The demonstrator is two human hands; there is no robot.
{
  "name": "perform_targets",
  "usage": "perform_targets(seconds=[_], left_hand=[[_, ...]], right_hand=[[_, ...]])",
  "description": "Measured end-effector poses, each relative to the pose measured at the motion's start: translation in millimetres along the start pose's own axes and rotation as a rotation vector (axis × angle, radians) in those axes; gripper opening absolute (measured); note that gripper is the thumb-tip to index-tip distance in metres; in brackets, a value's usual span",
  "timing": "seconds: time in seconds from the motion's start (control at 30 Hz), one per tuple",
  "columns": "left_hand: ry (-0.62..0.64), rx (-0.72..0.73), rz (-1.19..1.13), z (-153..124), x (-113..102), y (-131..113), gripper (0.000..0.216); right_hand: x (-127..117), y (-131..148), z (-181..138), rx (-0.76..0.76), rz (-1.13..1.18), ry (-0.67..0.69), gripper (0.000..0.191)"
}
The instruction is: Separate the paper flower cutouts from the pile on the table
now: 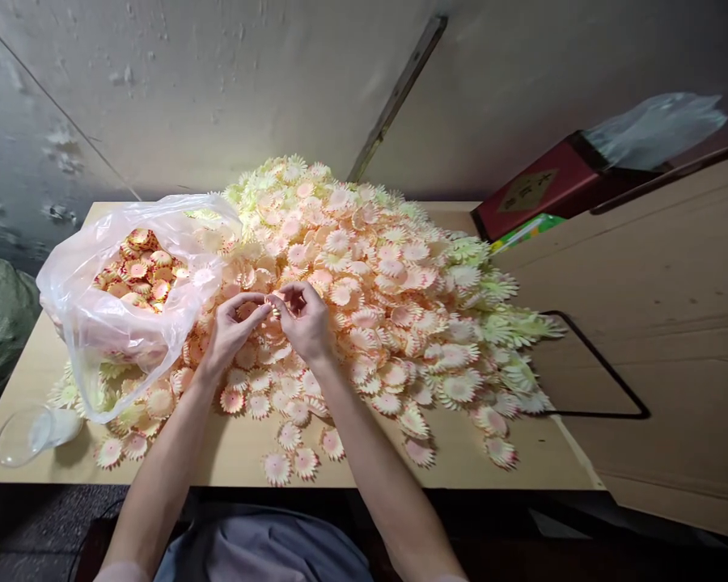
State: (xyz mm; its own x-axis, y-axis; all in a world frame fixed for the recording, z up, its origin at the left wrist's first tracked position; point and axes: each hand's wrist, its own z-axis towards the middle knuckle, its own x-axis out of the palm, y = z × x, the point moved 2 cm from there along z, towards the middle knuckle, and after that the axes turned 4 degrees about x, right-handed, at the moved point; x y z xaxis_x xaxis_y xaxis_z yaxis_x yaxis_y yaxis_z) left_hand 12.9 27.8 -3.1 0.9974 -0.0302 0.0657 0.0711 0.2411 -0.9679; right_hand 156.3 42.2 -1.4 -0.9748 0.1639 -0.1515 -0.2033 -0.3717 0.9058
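Note:
A large heap of artificial flower petal pieces [376, 267], pale pink and yellow-green with scalloped edges, covers much of the table. Over the heap's near left part, my left hand [236, 323] and my right hand [303, 319] meet at their fingertips. Both hands are closed in a pinch around a small pale flower piece [271, 307], mostly hidden by the fingers. To the left of my hands stands an open translucent plastic bag [97, 323] holding several red-edged cupped flower pieces [139, 271].
A clear plastic cup [27, 436] stands at the table's [236, 461] near left corner. Right of the heap is a cardboard sheet [643, 323] with a black wire frame [607, 364]. A red box [539, 182] with a plastic bag [655, 129] stands behind. A wall [218, 97] closes the back.

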Motion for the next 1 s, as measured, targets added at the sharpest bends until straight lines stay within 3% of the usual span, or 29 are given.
perform_targets(seconds=[0.23,0.47,0.7,1.0], left_hand=[[-0.043,0.052,0.032,2,1,-2,0.030],[-0.011,0.027,0.043,2,3,1,0.026],[-0.038,0.035,0.060,2,5,-2,0.026],[0.018,0.035,0.073,2,3,-5,0.020]], right_hand=[[-11,0,0,0.209,0.316,0.163,0.028],[-14,-5,2,0.324,0.477,0.126,0.033],[-17,-7,2,0.386,0.552,0.193,0.034],[-18,-12,1,0.412,0.545,0.206,0.042]])
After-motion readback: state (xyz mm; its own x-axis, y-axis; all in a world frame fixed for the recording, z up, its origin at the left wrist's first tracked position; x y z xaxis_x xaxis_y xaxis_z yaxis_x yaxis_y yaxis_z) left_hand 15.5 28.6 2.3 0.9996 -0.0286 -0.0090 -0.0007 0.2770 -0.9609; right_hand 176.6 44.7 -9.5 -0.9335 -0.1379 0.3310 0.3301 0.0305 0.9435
